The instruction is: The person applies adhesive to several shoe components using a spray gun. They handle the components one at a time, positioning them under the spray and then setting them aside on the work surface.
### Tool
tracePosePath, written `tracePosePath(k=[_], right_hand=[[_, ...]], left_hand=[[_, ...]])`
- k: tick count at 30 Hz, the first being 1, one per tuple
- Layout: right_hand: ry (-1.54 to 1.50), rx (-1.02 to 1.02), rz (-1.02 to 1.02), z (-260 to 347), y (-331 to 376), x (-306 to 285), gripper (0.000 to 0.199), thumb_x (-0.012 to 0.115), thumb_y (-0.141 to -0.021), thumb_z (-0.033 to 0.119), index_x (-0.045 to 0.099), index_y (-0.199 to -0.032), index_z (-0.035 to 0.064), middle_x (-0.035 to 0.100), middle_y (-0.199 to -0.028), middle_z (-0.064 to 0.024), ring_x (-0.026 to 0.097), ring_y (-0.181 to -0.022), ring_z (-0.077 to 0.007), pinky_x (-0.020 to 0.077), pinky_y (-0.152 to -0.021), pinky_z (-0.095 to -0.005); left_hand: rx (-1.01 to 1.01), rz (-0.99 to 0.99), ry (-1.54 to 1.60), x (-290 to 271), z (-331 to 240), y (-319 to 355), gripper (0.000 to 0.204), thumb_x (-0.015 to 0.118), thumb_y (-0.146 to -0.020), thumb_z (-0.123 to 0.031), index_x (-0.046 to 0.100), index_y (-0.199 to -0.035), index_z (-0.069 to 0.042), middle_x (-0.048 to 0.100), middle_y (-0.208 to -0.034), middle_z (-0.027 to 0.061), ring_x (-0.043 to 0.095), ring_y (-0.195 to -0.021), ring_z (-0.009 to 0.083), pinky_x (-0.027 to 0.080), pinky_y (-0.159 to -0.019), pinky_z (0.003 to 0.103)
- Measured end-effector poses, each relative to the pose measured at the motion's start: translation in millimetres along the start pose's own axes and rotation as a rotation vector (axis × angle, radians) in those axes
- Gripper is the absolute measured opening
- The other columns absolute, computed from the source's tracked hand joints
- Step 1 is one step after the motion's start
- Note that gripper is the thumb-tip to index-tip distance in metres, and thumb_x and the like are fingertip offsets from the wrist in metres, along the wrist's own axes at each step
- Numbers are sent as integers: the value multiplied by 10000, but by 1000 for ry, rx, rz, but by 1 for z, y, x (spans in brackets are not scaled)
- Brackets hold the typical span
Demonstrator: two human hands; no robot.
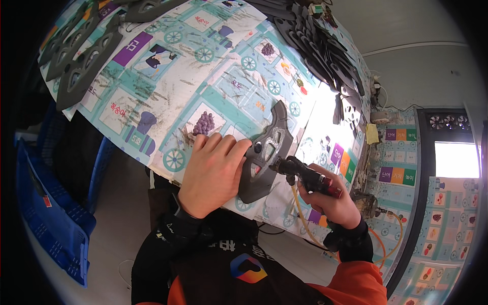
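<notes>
A dark grey moulded part (280,122) with cut-out openings lies on the printed sheet covering the table, close to its front edge. My left hand (213,170) grips its left side, fingers curled, the fingertips partly hidden from sight. In my right hand (335,201) is a black and red air tool (311,177) with a thin yellow hose (300,211). The tool's tip points left and meets the part's right edge, or stops just short of it; I cannot tell which.
Similar grey parts (87,68) lie at the table's far left. A heap of dark parts (312,43) runs along the far right edge. Blue plastic crates (56,213) stand on the floor to the left. Hoses hang past the table's right side.
</notes>
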State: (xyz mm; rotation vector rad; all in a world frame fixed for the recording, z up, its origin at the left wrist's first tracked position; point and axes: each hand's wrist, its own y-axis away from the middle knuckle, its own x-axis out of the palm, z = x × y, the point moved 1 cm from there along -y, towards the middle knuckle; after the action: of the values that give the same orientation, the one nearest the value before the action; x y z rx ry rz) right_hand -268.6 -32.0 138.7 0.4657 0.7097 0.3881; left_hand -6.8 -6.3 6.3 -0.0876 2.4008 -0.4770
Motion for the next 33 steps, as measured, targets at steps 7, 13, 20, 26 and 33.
tracePosePath(k=[7, 13, 20, 26, 33], right_hand=[[13, -25, 90, 3, 7, 0, 548, 782, -879, 14, 611, -1395, -53, 721, -949, -88, 643, -850, -98, 546, -818, -299], [24, -55, 101, -1, 8, 4, 542, 778, -867, 12, 614, -1379, -58, 710, -908, -90, 627, -794, -101, 536, -764, -302], [19, -208, 6, -17, 5, 8, 559, 778, -861, 13, 610, -1390, -52, 708, -923, -101, 640, -800, -129, 539, -788, -313], [-3, -172, 94, 12, 2, 16, 494, 752, -863, 15, 634, -1340, -28, 679, -916, -83, 619, -810, -140, 514, -791, -313], [57, -231, 164, 17, 0, 18, 393, 728, -869, 16, 638, -1249, -27, 663, -905, -76, 583, -789, -141, 493, -761, -318]], left_hand=[[2, -3, 5, -2, 0, 0, 330, 696, -940, -77, 650, -1266, -91, 669, -1036, 86, 612, -986, 315, 407, -889, 449], [-1, 5, 5, -3, 0, 0, 320, 688, -945, -84, 655, -1263, -90, 671, -1044, 90, 611, -994, 315, 410, -893, 451], [2, 0, 15, -2, -1, -1, 318, 676, -952, -78, 654, -1268, -91, 677, -1053, 90, 614, -996, 316, 414, -897, 447], [-5, -11, 11, -2, 0, 0, 319, 673, -948, -53, 649, -1264, -82, 682, -1041, 90, 616, -991, 314, 412, -900, 444], [-5, -16, 18, -3, -2, 1, 321, 677, -941, -42, 648, -1259, -75, 683, -1045, 95, 616, -991, 316, 411, -901, 444]])
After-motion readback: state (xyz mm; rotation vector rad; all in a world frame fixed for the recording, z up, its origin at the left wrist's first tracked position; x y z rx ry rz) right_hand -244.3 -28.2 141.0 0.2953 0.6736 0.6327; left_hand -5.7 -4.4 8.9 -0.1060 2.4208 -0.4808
